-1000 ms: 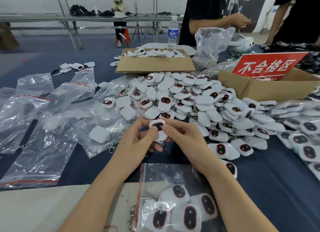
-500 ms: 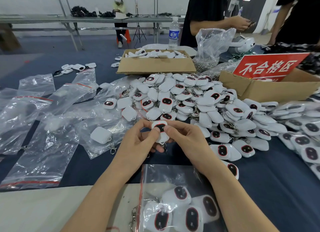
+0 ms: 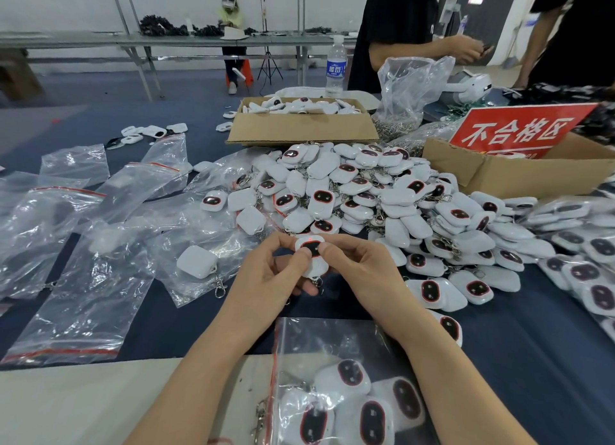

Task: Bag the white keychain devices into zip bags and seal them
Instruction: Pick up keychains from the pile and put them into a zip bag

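Note:
Both hands hold one white keychain device (image 3: 312, 247) with a dark oval face above the blue table; a small red light glows at its top. My left hand (image 3: 266, 278) pinches its left side, my right hand (image 3: 362, 271) its right, both thumbs on the face. Its metal clasp hangs below my fingers. A large pile of white keychain devices (image 3: 382, 198) lies just beyond. A clear zip bag (image 3: 336, 341) with a red strip lies near me under my right forearm and holds several devices.
Several empty zip bags (image 3: 83, 245) are spread on the left, one device (image 3: 198, 261) lying on them. A cardboard box of devices (image 3: 299, 125) and a box with a red sign (image 3: 519, 135) stand behind. Filled bags (image 3: 585, 245) lie right. People work at the far side.
The hands and the device stay in the same place, with the thumbs shifted slightly on its face. A red light now shows at the device's top edge.

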`<control>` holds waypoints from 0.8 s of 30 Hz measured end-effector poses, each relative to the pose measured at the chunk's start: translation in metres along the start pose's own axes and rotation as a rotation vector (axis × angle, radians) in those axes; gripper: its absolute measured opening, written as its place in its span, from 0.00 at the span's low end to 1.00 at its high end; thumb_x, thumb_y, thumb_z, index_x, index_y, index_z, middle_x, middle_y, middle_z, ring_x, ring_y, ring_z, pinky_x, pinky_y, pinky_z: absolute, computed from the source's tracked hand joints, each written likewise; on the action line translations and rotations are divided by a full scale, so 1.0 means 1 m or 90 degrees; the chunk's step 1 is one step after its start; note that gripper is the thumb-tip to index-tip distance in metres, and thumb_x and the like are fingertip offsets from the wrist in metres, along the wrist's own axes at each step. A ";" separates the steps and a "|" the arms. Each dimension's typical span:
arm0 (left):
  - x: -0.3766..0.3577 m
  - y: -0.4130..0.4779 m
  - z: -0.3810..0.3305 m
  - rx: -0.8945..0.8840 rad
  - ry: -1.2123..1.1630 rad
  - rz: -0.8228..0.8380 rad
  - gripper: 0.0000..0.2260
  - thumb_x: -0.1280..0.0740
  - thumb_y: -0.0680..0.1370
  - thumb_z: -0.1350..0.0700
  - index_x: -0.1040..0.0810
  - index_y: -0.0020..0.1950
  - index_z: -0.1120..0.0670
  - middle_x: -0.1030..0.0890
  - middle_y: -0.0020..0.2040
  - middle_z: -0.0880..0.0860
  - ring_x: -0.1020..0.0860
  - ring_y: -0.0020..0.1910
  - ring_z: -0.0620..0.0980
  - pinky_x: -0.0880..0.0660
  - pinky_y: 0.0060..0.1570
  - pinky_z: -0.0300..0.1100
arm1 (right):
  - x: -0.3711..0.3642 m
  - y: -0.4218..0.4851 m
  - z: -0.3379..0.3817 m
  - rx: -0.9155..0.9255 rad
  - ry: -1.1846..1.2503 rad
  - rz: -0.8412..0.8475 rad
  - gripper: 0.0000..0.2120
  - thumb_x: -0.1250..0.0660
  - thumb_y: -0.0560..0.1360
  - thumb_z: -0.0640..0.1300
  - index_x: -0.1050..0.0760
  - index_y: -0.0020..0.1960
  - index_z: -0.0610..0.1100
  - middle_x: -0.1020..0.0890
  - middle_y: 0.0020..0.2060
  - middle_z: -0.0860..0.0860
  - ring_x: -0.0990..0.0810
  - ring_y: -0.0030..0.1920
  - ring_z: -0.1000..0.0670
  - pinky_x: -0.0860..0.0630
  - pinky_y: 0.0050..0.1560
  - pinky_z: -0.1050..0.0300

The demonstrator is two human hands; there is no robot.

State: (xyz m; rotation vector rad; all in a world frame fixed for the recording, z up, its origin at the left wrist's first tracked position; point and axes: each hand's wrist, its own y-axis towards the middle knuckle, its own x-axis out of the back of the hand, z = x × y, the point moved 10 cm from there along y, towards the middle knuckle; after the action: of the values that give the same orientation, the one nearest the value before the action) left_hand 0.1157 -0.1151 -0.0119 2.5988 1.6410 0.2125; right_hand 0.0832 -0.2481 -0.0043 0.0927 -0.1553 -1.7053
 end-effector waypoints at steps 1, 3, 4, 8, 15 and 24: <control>0.000 0.000 0.000 0.000 -0.001 0.000 0.03 0.35 0.83 0.56 0.23 0.52 0.55 0.15 0.35 0.53 0.16 0.34 0.47 0.24 0.36 0.34 | 0.000 0.000 0.000 -0.001 -0.001 0.003 0.09 0.34 0.81 0.41 0.15 0.50 0.49 0.15 0.35 0.60 0.19 0.37 0.64 0.27 0.41 0.74; 0.000 0.000 0.000 0.000 -0.004 -0.004 0.03 0.35 0.83 0.55 0.23 0.52 0.54 0.15 0.35 0.52 0.16 0.34 0.47 0.23 0.36 0.34 | -0.001 0.000 0.000 -0.002 0.003 0.011 0.09 0.34 0.81 0.43 0.15 0.52 0.51 0.14 0.38 0.58 0.18 0.40 0.63 0.27 0.43 0.73; 0.000 0.000 0.000 0.000 -0.008 -0.006 0.03 0.35 0.83 0.55 0.22 0.53 0.53 0.15 0.35 0.52 0.16 0.35 0.46 0.23 0.36 0.34 | -0.002 -0.001 0.001 0.000 0.008 0.014 0.09 0.34 0.81 0.43 0.15 0.53 0.51 0.13 0.40 0.57 0.17 0.42 0.62 0.27 0.45 0.73; -0.002 -0.002 -0.002 -0.008 -0.025 0.011 0.05 0.31 0.81 0.57 0.22 0.57 0.52 0.14 0.39 0.54 0.16 0.37 0.47 0.23 0.39 0.33 | 0.000 -0.001 -0.001 0.003 0.032 0.012 0.09 0.34 0.81 0.45 0.16 0.58 0.50 0.13 0.48 0.53 0.16 0.51 0.57 0.24 0.53 0.68; -0.004 -0.002 -0.003 -0.027 -0.013 0.019 0.11 0.31 0.80 0.61 0.22 0.56 0.46 0.15 0.43 0.56 0.19 0.38 0.47 0.23 0.41 0.34 | -0.005 0.000 0.004 0.031 0.063 0.041 0.12 0.33 0.79 0.37 0.17 0.57 0.50 0.14 0.53 0.55 0.17 0.58 0.57 0.25 0.55 0.70; -0.005 -0.002 -0.005 -0.035 0.008 0.021 0.10 0.31 0.76 0.53 0.22 0.52 0.38 0.15 0.44 0.55 0.19 0.40 0.48 0.23 0.42 0.37 | -0.007 0.001 0.004 0.046 0.076 0.056 0.11 0.32 0.79 0.38 0.17 0.57 0.50 0.14 0.54 0.56 0.18 0.59 0.58 0.26 0.56 0.72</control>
State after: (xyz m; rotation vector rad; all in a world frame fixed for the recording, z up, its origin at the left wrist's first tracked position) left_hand 0.1116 -0.1186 -0.0078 2.5905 1.5742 0.2712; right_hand 0.0845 -0.2410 0.0000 0.2375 -0.1300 -1.6014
